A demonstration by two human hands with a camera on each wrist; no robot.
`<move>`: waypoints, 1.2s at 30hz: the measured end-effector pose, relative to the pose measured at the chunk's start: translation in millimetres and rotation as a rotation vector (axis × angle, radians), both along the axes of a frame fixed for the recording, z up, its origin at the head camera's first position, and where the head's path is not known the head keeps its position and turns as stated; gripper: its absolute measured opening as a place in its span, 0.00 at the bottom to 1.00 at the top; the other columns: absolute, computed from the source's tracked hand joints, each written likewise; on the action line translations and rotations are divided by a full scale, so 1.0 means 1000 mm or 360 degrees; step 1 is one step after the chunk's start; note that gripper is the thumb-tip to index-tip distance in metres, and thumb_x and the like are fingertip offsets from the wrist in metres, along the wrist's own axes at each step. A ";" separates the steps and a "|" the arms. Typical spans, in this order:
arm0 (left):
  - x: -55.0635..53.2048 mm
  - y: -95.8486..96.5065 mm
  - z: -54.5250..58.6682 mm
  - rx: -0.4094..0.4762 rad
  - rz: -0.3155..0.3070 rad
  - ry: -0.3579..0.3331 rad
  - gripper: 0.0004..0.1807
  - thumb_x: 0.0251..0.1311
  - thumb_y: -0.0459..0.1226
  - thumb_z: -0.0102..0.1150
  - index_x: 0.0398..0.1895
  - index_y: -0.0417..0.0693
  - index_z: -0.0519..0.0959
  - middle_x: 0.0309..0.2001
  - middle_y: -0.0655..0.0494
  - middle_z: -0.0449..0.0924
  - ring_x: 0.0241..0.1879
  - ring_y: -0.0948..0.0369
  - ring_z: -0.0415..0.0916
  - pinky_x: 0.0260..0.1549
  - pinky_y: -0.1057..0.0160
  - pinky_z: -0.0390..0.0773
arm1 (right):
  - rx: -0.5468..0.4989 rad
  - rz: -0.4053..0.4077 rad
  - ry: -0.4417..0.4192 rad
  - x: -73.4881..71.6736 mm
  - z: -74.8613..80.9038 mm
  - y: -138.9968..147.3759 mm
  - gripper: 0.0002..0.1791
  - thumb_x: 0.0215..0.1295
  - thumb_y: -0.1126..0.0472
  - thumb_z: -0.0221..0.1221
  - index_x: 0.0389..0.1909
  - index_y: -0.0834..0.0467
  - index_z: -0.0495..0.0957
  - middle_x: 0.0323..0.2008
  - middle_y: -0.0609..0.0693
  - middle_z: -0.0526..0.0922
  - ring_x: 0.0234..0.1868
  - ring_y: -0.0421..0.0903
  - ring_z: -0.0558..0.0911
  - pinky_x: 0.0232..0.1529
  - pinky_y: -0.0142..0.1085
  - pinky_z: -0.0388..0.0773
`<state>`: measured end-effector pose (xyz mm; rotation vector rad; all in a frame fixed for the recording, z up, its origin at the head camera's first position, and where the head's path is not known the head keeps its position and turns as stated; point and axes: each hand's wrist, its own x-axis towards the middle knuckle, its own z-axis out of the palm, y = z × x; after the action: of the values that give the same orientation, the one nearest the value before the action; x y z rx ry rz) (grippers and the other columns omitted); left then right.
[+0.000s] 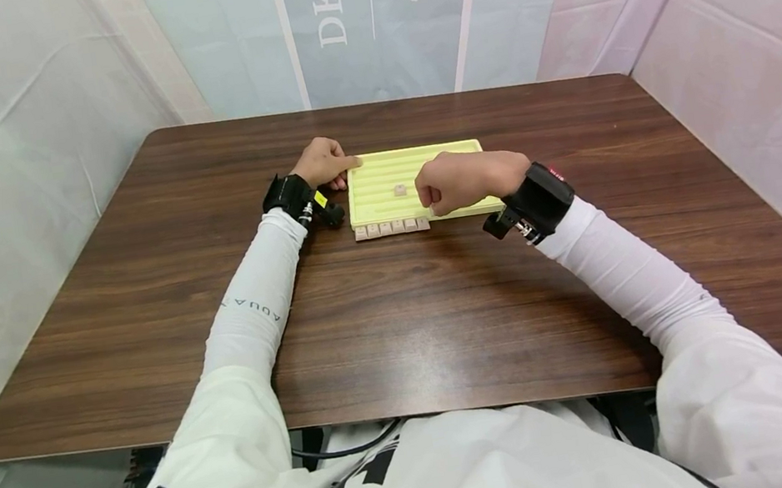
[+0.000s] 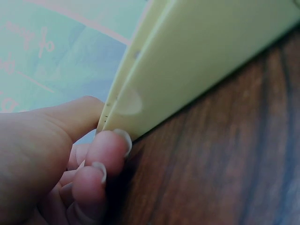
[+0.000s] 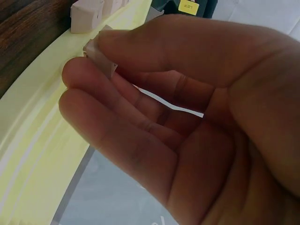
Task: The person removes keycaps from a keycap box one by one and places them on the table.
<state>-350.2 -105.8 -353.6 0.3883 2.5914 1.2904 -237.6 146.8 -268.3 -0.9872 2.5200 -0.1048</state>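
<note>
A yellow ridged tray (image 1: 368, 171) lies on the table. My left hand (image 1: 324, 163) grips its far left corner, thumb over the rim and fingertips at the side wall (image 2: 187, 56). My right hand (image 1: 465, 178) is over the tray's right half, covering part of it. In the right wrist view it pinches a small pale keycap (image 3: 101, 56) between thumb and fingers. A row of several similar keycaps (image 1: 391, 228) lines the tray's near edge, left of that hand. One more keycap (image 1: 400, 189) sits on the ridges near the middle of the tray.
The brown wood-grain table (image 1: 343, 327) stretches around the tray on all sides. Black camera bands are strapped to both wrists. A printed cloth (image 1: 376, 44) hangs behind the table's far edge, with pale sheets (image 1: 770, 35) at the sides.
</note>
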 end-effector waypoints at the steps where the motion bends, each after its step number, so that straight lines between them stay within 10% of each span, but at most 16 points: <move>1: 0.000 0.000 0.000 0.0001 0.0001 0.0003 0.15 0.64 0.44 0.60 0.26 0.43 0.72 0.15 0.60 0.73 0.12 0.67 0.72 0.17 0.68 0.77 | 0.0006 -0.0003 0.0003 0.000 0.000 0.000 0.09 0.65 0.64 0.55 0.45 0.57 0.79 0.42 0.52 0.81 0.41 0.47 0.76 0.48 0.40 0.74; 12: 0.001 0.000 -0.001 0.0009 0.0001 0.0004 0.15 0.64 0.44 0.60 0.27 0.44 0.72 0.15 0.60 0.73 0.12 0.66 0.72 0.17 0.68 0.77 | 0.0067 -0.0008 -0.0013 0.001 -0.005 -0.004 0.06 0.64 0.66 0.55 0.39 0.55 0.79 0.28 0.46 0.72 0.32 0.44 0.68 0.40 0.37 0.67; 36: -0.002 0.001 -0.003 0.0051 -0.0019 0.0028 0.14 0.64 0.43 0.59 0.26 0.43 0.72 0.15 0.60 0.73 0.12 0.67 0.73 0.17 0.68 0.78 | 0.0069 0.0008 -0.0026 0.006 -0.009 -0.008 0.08 0.64 0.69 0.53 0.42 0.58 0.76 0.38 0.53 0.77 0.36 0.47 0.70 0.42 0.39 0.68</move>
<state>-351.8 -104.4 -356.3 0.4221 2.5815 1.3319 -231.4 138.6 -277.4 -0.9717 2.4941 -0.0568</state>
